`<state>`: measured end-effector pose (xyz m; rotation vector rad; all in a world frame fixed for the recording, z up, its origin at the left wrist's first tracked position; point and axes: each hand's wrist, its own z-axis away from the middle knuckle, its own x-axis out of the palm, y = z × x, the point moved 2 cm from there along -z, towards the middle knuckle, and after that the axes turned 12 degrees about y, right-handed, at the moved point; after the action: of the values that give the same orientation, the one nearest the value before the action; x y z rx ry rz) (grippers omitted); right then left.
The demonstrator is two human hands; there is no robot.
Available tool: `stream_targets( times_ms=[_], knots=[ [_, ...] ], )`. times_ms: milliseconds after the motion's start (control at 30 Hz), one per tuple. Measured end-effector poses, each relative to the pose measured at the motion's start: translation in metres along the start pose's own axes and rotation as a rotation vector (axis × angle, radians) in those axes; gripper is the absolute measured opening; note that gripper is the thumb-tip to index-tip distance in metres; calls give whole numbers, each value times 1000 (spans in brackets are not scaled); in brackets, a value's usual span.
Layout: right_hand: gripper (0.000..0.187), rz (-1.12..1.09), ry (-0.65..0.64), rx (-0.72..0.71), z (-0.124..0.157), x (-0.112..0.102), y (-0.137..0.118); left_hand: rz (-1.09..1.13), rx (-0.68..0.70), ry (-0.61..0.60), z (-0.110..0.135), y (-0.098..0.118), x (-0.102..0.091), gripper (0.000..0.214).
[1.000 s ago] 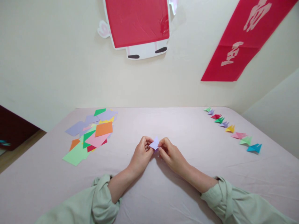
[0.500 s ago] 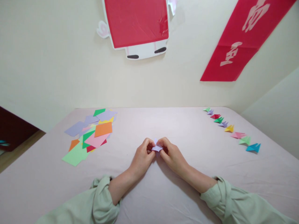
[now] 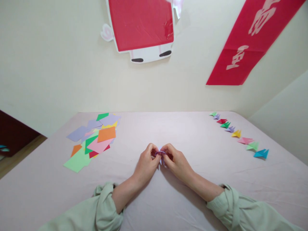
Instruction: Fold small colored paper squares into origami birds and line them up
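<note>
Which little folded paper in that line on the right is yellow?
The yellow origami piece, sitting between a purple one and a pink one; no other in the line is yellow.

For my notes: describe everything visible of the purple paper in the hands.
The purple paper looks thin and folded, pinched by the left hand and right hand, which hide much of it. A curved edge spans the gap, with pointed parts above and below. It is over the pale pink cloth; whether they touch is unclear.

Held paper point(image 3: 160, 152): purple. Sleeves point(image 3: 107, 205): plain pale green. Loose sheets point(image 3: 106, 134): orange, pink, green, purple. Banner point(image 3: 240, 72): red, pale-lettered.
</note>
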<state>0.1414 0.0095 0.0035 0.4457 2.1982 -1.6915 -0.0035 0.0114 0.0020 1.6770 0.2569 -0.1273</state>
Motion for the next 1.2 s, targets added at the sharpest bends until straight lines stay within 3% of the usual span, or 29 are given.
stream_targets(
  times_ms=[233, 433, 633, 1200],
  knots=[
    [7, -4, -34, 8, 0, -2, -3, -68, 41, -8, 0, 6, -2, 13],
    [28, -195, -79, 40, -3, -5, -4, -113, 64, 13, -1, 0, -3, 15],
    [21, -254, -85, 114, -7, -5, -2, -103, 68, 6, 0, 3, -3, 14],
    [15, -323, -121, 104, -5, -2, 1, -77, 86, -16, 1, 2, -4, 17]
  ],
)
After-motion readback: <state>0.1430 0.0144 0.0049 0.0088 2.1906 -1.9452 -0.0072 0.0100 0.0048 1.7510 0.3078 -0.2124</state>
